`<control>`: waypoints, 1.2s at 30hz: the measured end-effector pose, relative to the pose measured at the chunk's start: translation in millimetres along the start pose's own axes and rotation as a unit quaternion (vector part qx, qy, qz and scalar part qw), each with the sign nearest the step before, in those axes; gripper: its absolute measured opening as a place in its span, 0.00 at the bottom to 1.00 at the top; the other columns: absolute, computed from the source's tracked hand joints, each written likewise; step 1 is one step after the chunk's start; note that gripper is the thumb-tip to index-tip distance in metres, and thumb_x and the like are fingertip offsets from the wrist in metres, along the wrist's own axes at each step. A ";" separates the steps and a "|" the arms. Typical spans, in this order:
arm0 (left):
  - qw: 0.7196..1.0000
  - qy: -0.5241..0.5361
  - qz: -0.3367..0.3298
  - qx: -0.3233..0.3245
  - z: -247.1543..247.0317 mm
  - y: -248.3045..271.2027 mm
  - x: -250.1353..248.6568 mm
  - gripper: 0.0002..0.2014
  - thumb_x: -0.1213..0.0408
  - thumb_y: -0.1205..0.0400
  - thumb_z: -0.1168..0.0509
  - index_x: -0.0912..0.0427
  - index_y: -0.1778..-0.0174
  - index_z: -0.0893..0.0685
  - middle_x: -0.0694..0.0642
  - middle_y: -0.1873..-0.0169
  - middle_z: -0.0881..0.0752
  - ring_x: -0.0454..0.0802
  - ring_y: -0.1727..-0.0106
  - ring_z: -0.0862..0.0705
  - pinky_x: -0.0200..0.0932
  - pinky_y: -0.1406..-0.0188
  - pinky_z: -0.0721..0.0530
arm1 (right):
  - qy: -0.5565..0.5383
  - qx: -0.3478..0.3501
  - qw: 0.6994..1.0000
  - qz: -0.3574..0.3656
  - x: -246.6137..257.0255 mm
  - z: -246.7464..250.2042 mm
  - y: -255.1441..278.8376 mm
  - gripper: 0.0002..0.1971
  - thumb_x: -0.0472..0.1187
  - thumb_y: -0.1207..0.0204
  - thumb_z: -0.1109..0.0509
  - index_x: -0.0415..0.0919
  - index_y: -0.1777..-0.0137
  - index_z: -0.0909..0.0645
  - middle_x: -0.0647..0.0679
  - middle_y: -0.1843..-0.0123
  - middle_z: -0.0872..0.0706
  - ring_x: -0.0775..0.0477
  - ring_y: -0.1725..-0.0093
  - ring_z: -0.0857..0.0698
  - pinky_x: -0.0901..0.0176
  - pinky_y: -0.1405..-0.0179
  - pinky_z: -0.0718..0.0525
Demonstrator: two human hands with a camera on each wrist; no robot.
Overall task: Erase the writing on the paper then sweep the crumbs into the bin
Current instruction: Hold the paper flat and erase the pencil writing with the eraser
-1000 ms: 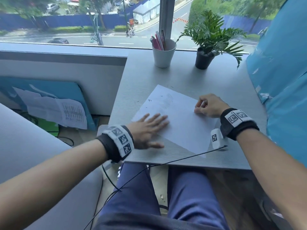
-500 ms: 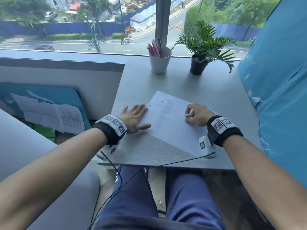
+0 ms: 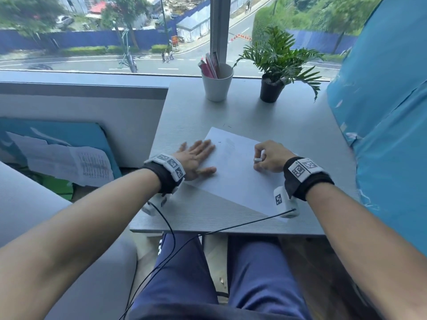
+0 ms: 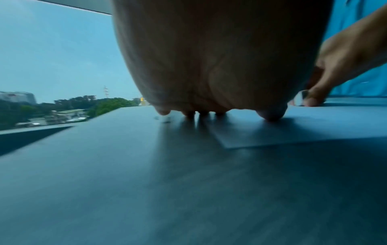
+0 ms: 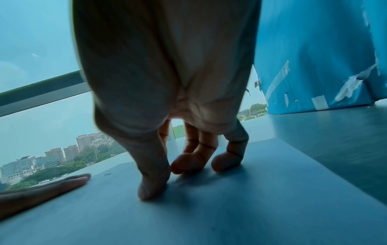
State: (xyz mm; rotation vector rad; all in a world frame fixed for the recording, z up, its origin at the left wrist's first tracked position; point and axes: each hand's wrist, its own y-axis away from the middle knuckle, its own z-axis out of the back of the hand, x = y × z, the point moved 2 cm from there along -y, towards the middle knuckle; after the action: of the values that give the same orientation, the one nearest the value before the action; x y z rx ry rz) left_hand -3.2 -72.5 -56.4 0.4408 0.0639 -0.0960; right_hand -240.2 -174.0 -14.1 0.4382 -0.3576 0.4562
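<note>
A white sheet of paper (image 3: 233, 179) lies askew on the grey table (image 3: 288, 125), with faint grey writing (image 3: 229, 146) near its far left part. My left hand (image 3: 198, 155) lies flat, fingers straight, across the paper's left edge. My right hand (image 3: 265, 159) rests on the paper's middle and pinches a small white eraser (image 3: 257, 160). A few dark crumbs (image 3: 219, 142) sit just past my left fingertips; the left wrist view shows the crumbs (image 4: 165, 121) on the table. In the right wrist view my curled fingers (image 5: 188, 164) hide the eraser.
A white cup of pens (image 3: 216, 85) and a potted plant (image 3: 275, 75) stand at the table's far edge by the window. A blue panel (image 3: 383, 116) closes off the right side. A black cable (image 3: 208, 232) crosses the table's front edge. Loose papers (image 3: 69, 162) lean at the left.
My left hand slid from the paper's near left corner up along its left edge. My right hand moved left from the paper's right edge toward its middle, still holding the eraser.
</note>
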 end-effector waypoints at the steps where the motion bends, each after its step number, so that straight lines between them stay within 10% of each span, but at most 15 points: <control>1: 0.999 -0.009 0.036 0.000 2.3 1.6 10.2 0.47 0.25 0.23 0.64 0.49 0.13 0.66 0.48 0.14 0.68 0.50 0.13 0.65 0.61 0.17 0.68 | 0.001 0.000 1.000 0.001 0.6 0.2 -0.1 0.05 0.35 0.33 0.23 0.38 0.59 0.17 0.55 0.64 0.20 0.54 0.63 0.21 0.65 0.72 0.30; 4: 0.997 -0.033 0.058 -0.044 13.0 3.2 11.5 0.49 0.25 0.21 0.61 0.56 0.13 0.65 0.52 0.14 0.67 0.51 0.14 0.66 0.58 0.17 0.70 | 0.008 0.001 1.000 0.005 3.2 1.1 -0.1 0.06 0.35 0.33 0.23 0.38 0.58 0.16 0.54 0.64 0.20 0.48 0.56 0.21 0.67 0.70 0.30; 9: 0.991 -0.037 -0.123 -0.035 15.3 -18.4 -54.9 0.45 0.29 0.18 0.58 0.54 0.13 0.65 0.51 0.14 0.67 0.48 0.14 0.66 0.56 0.16 0.68 | -0.001 -0.005 1.000 0.005 3.1 0.1 -0.4 0.06 0.35 0.33 0.22 0.39 0.60 0.16 0.55 0.67 0.20 0.47 0.57 0.20 0.64 0.69 0.28; 20: 0.992 0.034 0.118 -0.005 23.3 -17.8 14.2 0.49 0.26 0.19 0.56 0.57 0.13 0.65 0.54 0.14 0.68 0.52 0.13 0.64 0.60 0.16 0.66 | -0.023 -0.013 0.999 -0.019 -3.8 -3.2 -7.7 0.06 0.35 0.36 0.20 0.39 0.62 0.15 0.51 0.61 0.21 0.47 0.51 0.22 0.64 0.60 0.27; 26: 0.985 0.130 -0.100 -0.053 11.7 4.0 -7.8 0.59 0.37 0.26 0.27 0.51 0.12 0.61 0.51 0.13 0.62 0.46 0.13 0.60 0.53 0.15 0.61 | -0.025 -0.030 0.998 -0.052 -0.4 -1.5 -6.7 0.07 0.35 0.39 0.17 0.41 0.64 0.12 0.43 0.54 0.13 0.47 0.52 0.16 0.65 0.60 0.24; 36: 0.992 0.120 -0.036 -0.004 3.1 -3.6 -16.0 0.67 0.31 0.36 0.23 0.49 0.12 0.60 0.51 0.13 0.65 0.50 0.14 0.67 0.61 0.16 0.66 | -0.063 -0.057 0.993 0.085 53.2 -29.0 19.9 0.04 0.39 0.35 0.18 0.45 0.61 0.08 0.52 0.68 0.13 0.58 0.67 0.16 0.75 0.65 0.21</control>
State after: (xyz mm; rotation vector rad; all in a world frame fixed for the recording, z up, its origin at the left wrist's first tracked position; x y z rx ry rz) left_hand -19.3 -75.8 -53.8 0.4403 0.3174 -0.1123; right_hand -198.6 -125.8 -9.7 0.3283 -0.5432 0.5721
